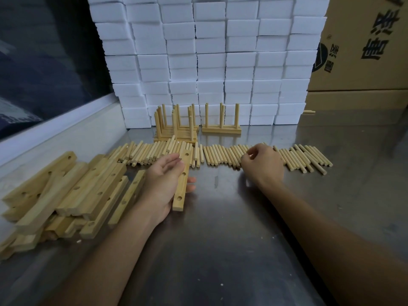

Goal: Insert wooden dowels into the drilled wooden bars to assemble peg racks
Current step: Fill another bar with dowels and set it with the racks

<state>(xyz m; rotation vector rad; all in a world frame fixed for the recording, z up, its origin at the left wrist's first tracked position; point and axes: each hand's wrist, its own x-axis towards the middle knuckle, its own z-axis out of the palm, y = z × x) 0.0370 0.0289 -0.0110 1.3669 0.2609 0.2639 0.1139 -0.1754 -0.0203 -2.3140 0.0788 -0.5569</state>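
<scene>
My left hand [164, 184] holds a drilled wooden bar [182, 184] lying along its palm, three holes facing up, fingers underneath and thumb on top. My right hand [262, 165] rests with curled fingers on the long row of loose dowels [216, 154]; its fingertips are hidden, so I cannot tell whether they pinch a dowel. A heap of drilled bars [66, 193] lies at the left. Finished peg racks stand behind the dowels: a stacked group [175, 127] and a single one [221, 128].
The work surface is a steel table [220, 239]. A wall of white foam blocks [209, 62] rises behind the racks. Cardboard boxes [362, 51] stand at the back right. A pale ledge [55, 129] and a dark window border the left.
</scene>
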